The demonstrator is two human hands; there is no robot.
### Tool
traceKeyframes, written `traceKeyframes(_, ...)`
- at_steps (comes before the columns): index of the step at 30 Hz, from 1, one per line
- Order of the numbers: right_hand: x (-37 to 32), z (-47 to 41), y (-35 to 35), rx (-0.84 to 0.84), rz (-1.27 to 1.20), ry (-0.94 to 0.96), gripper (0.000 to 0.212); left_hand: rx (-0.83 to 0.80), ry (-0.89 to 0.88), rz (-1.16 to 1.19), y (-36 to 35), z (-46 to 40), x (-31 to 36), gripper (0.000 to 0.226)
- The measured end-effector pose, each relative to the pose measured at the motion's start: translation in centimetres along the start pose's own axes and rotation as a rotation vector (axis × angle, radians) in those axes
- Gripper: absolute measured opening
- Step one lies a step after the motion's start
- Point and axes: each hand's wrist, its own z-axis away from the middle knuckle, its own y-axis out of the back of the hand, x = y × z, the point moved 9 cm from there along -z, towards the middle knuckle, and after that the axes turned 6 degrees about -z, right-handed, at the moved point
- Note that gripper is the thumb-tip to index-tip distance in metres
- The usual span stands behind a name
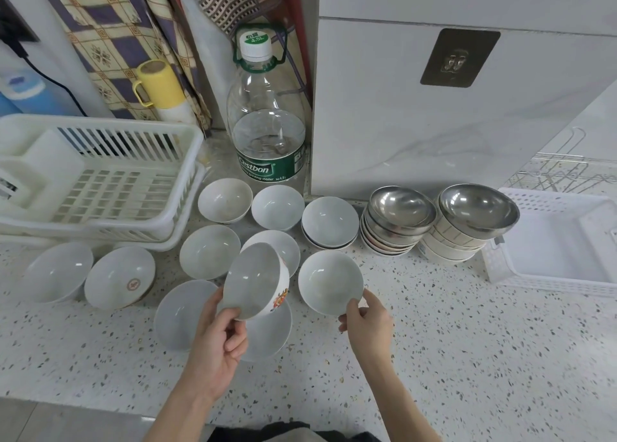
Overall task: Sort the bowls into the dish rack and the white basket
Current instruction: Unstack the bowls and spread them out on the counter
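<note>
Left hand: fingers pinch the rim of a flower-printed bowl, tilted and lifted clear at frame centre, likely for carrying. Right hand: fingers grip a plain bowl at its rim. Dish rack upper left; white basket right; both hold no bowls.

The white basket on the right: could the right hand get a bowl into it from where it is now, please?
Probably yes. The right hand grips a white bowl, and bare counter lies between it and the white basket. The basket looks empty and open on top; the steel bowl stacks sit behind that path, not across it.
</note>
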Motion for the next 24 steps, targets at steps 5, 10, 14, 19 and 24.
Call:
traceKeyframes(5, -0.1, 0.8, -0.1, -0.084, -0.046, -0.029, 0.048, -0.033, -0.033, -0.116, -0.4, 0.5, 0.1, 0.042)
traceKeyframes(10, 0.0, 1.7, 1.9, -0.049, -0.066, -0.047, 0.042, -0.091, -0.041, -0.334, -1.7, 1.6, 0.3, 0.047)
traceKeyframes(14, -0.8, 3.4, 3.4, -0.099, -0.102, 0.056, 0.03, -0.152, -0.036, -0.545, -3.5, 3.1, -0.3, 0.052)
traceKeyframes(19, -1.0, 6.5, 3.6, -0.254, -0.071, 0.156, 0.029, -0.209, 0.003, -0.714, -4.8, 5.0, -3.4, 0.052)
traceKeyframes(24, 0.8, 6.9, 3.8, -0.234, 0.183, 0.175, 0.026, -0.226, -0.038, -0.839, -5.1, 5.1, -5.8, 0.047)
